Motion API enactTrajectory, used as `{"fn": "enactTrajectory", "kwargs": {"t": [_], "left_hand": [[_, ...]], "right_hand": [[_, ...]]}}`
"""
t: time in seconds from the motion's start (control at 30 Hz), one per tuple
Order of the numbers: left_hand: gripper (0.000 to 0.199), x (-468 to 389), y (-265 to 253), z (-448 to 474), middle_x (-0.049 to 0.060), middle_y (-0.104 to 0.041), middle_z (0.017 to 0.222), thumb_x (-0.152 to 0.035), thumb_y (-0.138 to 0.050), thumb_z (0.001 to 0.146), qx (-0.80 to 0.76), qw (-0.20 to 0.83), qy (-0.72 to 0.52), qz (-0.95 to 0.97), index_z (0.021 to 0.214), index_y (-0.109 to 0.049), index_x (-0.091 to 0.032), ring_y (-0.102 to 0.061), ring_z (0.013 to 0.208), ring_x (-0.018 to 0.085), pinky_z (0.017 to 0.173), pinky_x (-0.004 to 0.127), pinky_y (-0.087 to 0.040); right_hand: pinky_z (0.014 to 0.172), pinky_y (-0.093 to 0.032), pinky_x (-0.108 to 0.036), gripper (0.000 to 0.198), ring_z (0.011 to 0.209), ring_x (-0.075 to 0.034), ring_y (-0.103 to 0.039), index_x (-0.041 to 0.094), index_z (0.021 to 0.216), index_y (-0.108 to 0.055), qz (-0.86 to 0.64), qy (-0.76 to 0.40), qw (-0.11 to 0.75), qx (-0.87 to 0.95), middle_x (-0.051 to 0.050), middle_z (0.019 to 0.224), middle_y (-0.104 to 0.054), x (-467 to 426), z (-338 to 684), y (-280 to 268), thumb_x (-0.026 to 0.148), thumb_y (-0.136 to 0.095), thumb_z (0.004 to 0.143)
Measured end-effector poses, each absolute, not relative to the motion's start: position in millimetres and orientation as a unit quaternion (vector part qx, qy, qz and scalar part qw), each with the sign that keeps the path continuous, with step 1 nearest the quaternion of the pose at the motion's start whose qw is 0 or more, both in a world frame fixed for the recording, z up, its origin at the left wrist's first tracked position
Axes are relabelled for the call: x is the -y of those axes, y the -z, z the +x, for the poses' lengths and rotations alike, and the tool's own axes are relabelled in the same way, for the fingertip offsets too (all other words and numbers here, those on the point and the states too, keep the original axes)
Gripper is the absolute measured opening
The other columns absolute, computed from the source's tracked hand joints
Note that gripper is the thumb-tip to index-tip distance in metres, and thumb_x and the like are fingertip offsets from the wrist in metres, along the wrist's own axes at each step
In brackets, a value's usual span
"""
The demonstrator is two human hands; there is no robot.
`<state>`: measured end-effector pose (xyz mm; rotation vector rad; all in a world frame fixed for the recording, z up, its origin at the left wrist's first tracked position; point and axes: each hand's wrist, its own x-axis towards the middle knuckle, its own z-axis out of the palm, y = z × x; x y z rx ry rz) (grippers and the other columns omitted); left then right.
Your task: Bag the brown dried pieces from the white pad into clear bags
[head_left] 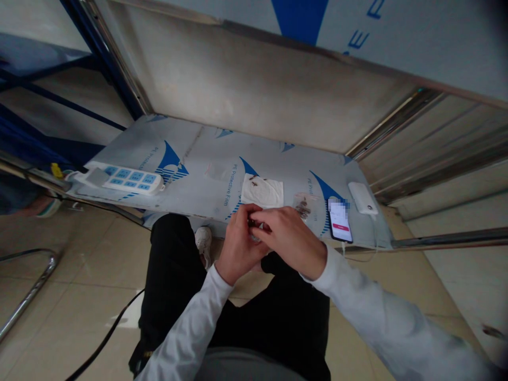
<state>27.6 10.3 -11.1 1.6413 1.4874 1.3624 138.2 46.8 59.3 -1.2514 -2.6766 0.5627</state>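
My left hand [239,247] and my right hand [289,234] meet just in front of the shelf's near edge, above my lap. Their fingers are curled together in a pinch around something small and partly dark, mostly hidden by the fingers. Right behind my hands lies a folded white tissue [270,193], with a few small dark brown bits on its upper left part. To the right of the tissue, a small clear plastic bag [304,207] holds several brown pieces.
A lit phone [340,226] and a white power bank [360,198], with a white cable, lie at the shelf's right. A white power strip [135,181] sits at the left. The film-covered shelf [190,196] ends at a wall behind; another shelf [246,13] overhangs above.
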Motion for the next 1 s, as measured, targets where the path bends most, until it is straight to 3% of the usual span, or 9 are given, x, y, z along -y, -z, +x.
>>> {"fn": "enactTrajectory", "kwargs": {"t": [0.33,0.5,0.57,0.63,0.73,1.0], "left_hand": [[0.048,-12.5,30.4,24.3,0.006,-0.06,0.1,-0.011,-0.065,0.063,-0.544,0.283,-0.496,0.615,0.106,-0.045,-0.02,-0.06,0.09,0.021,0.078,0.035,-0.047],[0.043,-18.1,43.2,13.7,0.003,-0.058,0.092,-0.023,-0.069,0.071,-0.593,0.246,-0.484,0.595,0.107,-0.046,-0.021,-0.059,0.086,0.019,0.077,0.034,-0.046],[0.04,-20.0,46.3,7.8,0.001,-0.057,0.087,-0.025,-0.068,0.073,-0.608,0.235,-0.484,0.584,0.106,-0.047,-0.02,-0.059,0.083,0.017,0.078,0.033,-0.046],[0.039,-21.0,47.0,1.9,0.0,-0.056,0.086,-0.026,-0.068,0.073,-0.616,0.231,-0.49,0.572,0.106,-0.047,-0.02,-0.059,0.083,0.017,0.079,0.032,-0.046],[0.039,-21.0,45.2,-5.7,0.0,-0.056,0.084,-0.027,-0.069,0.073,-0.629,0.224,-0.493,0.558,0.105,-0.048,-0.02,-0.06,0.08,0.016,0.076,0.03,-0.046],[0.039,-22.0,47.5,-14.0,0.0,-0.057,0.085,-0.029,-0.067,0.075,-0.639,0.235,-0.47,0.562,0.107,-0.048,-0.019,-0.06,0.08,0.016,0.076,0.031,-0.046]], "right_hand": [[0.077,-0.047,-0.031,0.017,0.085,-0.019,-0.068,0.018,0.099,-0.069,-0.405,-0.263,0.058,0.874,-0.006,0.094,-0.073,-45.3,141.8,-56.5,0.017,-0.058,0.087],[0.072,-0.051,-0.024,0.019,0.079,-0.013,-0.068,0.019,0.099,-0.071,-0.388,-0.407,0.198,0.803,-0.003,0.093,-0.074,-99.4,148.3,-8.5,0.025,-0.057,0.088],[0.073,-0.052,-0.023,0.02,0.08,-0.014,-0.068,0.016,0.099,-0.071,-0.461,-0.368,0.226,0.775,-0.005,0.093,-0.074,-138.2,149.7,26.7,0.026,-0.062,0.084],[0.075,-0.051,-0.023,0.022,0.079,-0.013,-0.067,0.015,0.101,-0.07,-0.559,-0.271,0.18,0.763,-0.005,0.095,-0.074,-175.8,149.5,61.3,0.021,-0.062,0.082],[0.081,-0.049,-0.028,0.025,0.083,-0.017,-0.066,0.01,0.103,-0.069,-0.601,-0.213,0.146,0.756,-0.011,0.096,-0.072,-213.0,147.4,98.9,0.013,-0.059,0.08],[0.088,-0.041,-0.029,0.02,0.098,-0.02,-0.059,0.014,0.092,-0.072,-0.606,-0.148,0.092,0.776,-0.012,0.103,-0.067,-220.8,142.0,122.1,0.016,-0.053,0.085]]}}
